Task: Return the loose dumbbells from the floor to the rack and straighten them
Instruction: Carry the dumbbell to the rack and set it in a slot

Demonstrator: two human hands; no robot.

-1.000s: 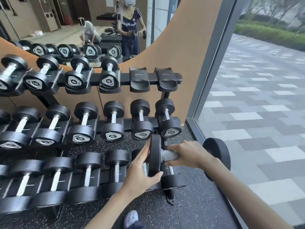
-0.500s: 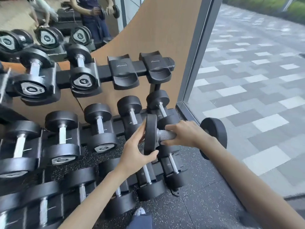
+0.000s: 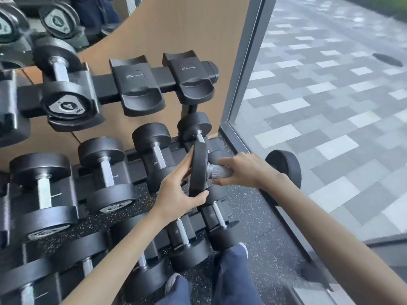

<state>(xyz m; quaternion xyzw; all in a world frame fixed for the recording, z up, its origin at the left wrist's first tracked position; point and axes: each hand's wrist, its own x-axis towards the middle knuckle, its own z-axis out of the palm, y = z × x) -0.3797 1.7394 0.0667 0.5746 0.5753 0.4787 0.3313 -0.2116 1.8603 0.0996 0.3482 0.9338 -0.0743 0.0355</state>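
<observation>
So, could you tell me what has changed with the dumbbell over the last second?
The held dumbbell has risen slightly against the rack, from in front of the bottom tier to the middle tier's end dumbbell. Grips unchanged: right hand round the handle, left hand on its left head. Both top cradles still empty.

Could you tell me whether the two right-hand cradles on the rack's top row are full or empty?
Empty: the left cradle and right cradle show bare black saddles, with nothing resting inside.
</observation>
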